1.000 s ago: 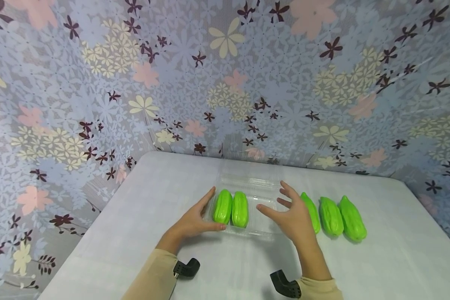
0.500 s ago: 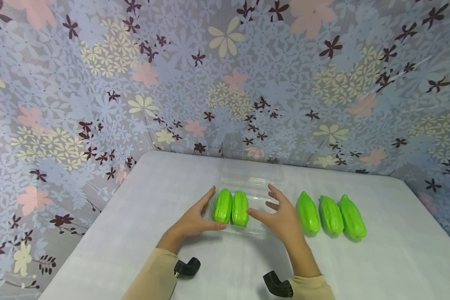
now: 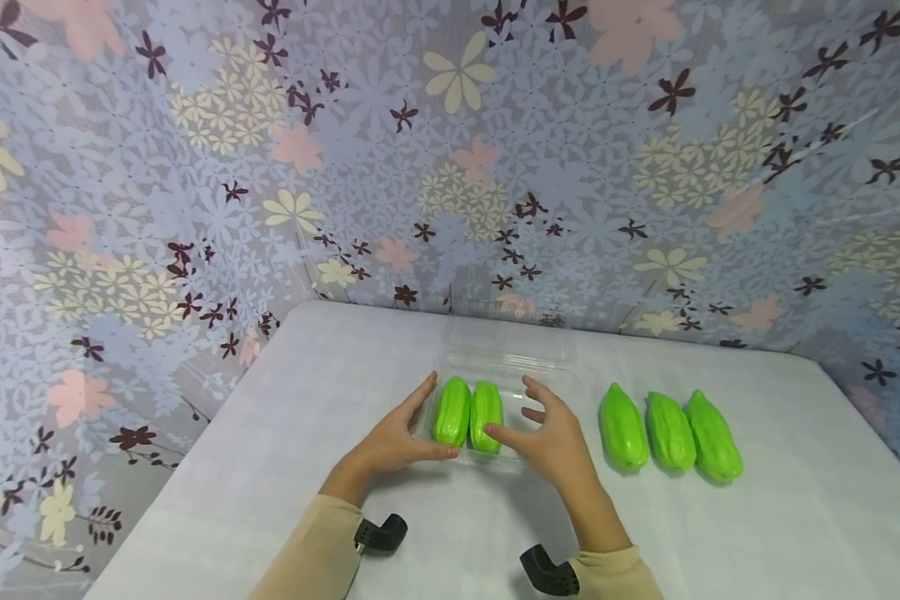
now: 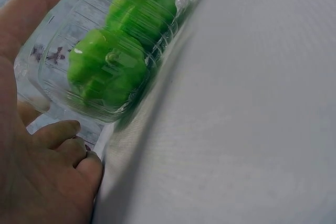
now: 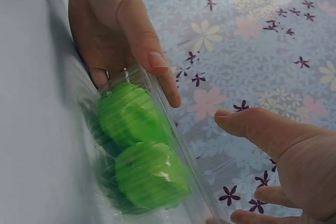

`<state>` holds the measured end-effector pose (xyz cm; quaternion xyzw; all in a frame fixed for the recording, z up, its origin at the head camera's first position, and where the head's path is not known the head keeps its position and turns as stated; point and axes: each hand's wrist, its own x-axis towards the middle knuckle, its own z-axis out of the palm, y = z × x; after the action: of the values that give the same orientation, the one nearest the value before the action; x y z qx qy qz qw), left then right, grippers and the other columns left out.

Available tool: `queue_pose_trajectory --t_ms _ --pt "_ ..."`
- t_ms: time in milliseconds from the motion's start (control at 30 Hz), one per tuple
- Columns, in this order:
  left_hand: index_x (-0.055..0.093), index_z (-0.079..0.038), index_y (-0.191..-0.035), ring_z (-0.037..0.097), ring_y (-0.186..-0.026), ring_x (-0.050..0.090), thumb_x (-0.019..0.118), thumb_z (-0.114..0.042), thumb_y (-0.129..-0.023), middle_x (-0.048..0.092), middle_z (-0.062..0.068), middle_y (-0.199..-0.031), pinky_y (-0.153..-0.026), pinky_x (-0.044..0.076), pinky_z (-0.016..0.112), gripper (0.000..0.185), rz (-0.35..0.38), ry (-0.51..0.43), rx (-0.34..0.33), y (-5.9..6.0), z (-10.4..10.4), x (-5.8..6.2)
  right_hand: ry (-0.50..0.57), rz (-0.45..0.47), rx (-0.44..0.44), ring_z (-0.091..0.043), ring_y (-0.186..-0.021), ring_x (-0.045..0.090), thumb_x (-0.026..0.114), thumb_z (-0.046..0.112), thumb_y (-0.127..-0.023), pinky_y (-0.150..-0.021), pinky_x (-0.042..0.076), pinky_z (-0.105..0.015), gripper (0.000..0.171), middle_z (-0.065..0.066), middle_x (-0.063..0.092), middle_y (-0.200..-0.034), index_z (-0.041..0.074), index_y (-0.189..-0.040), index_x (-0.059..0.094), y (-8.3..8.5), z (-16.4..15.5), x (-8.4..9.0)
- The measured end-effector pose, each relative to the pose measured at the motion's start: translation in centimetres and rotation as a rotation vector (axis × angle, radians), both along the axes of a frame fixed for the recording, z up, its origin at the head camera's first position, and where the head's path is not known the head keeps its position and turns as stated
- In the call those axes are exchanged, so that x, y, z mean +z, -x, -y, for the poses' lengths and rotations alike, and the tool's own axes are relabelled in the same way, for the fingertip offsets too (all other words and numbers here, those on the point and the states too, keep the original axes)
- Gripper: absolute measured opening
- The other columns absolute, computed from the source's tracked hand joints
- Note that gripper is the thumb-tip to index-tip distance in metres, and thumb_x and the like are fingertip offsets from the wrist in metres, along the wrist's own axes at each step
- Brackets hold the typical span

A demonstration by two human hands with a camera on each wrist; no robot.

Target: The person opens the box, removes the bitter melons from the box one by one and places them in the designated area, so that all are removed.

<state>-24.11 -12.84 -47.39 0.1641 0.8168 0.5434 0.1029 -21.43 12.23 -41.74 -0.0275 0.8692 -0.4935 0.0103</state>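
A clear plastic clamshell box [image 3: 521, 408] lies on the table with its lid folded back. Two bright green, ridged, gourd-like pieces [image 3: 451, 414] sit side by side in its left half. My left hand [image 3: 390, 439] grips the box's left end, thumb on the front rim and fingers reaching toward the back. In the left wrist view the palm [image 4: 47, 177] is beside the box wall. My right hand [image 3: 551, 433] hovers over the box's right half, fingers spread and holding nothing; its thumb overlaps the right green piece in the head view.
To the right, three more green gourd-like pieces [image 3: 671, 432] lie in a row on the white-covered table [image 3: 795, 517]. The transparent lid [image 3: 510, 340] extends toward the flowered backdrop [image 3: 375, 167] at the table's far edge. Black wrist mounts [image 3: 549, 571] stick out from both sleeves.
My right hand has moved left, away from the row of green pieces and farther over the box. The left hand keeps its hold on the left end. The view has shifted slightly.
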Motion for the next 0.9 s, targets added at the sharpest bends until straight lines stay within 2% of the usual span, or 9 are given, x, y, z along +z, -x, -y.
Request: queue_pose_trajectory --t_ms 433,633,900 --pt "0.014 -0.028 -0.164 0.022 -0.151 0.015 0.09 -0.044 -0.073 0.013 -0.009 -0.166 -0.119 0.024 0.041 0.12 0.009 0.005 0.007 0.2 -0.2 0.1 -0.06 -0.007 0.013 -0.043 -0.124 0.056 0.088 0.033 -0.08 -0.094 0.053 -0.055 0.093 -0.026 0.042 -0.15 0.002 -0.153 0.04 0.2 0.9 -0.3" --pt "0.015 -0.034 -0.163 0.021 -0.15 0.016 0.09 -0.04 -0.074 0.014 -0.009 -0.166 -0.119 0.025 0.041 0.117 0.009 0.01 0.018 0.1 -0.2 0.1 -0.08 -0.011 0.017 -0.044 -0.121 0.058 0.089 0.032 -0.079 -0.093 0.054 -0.054 0.092 -0.028 0.044 -0.148 0.002 -0.152 0.042 0.4 1.3 -0.7" --pt "0.015 -0.028 -0.164 0.02 -0.151 0.015 0.09 -0.035 -0.076 0.013 -0.01 -0.165 -0.119 0.025 0.042 0.115 0.003 0.011 0.018 0.0 -0.1 0.2 -0.085 -0.021 0.025 -0.044 -0.119 0.059 0.089 0.029 -0.078 -0.089 0.056 -0.053 0.088 -0.029 0.047 -0.145 0.0 -0.149 0.045 0.7 1.8 -1.2"
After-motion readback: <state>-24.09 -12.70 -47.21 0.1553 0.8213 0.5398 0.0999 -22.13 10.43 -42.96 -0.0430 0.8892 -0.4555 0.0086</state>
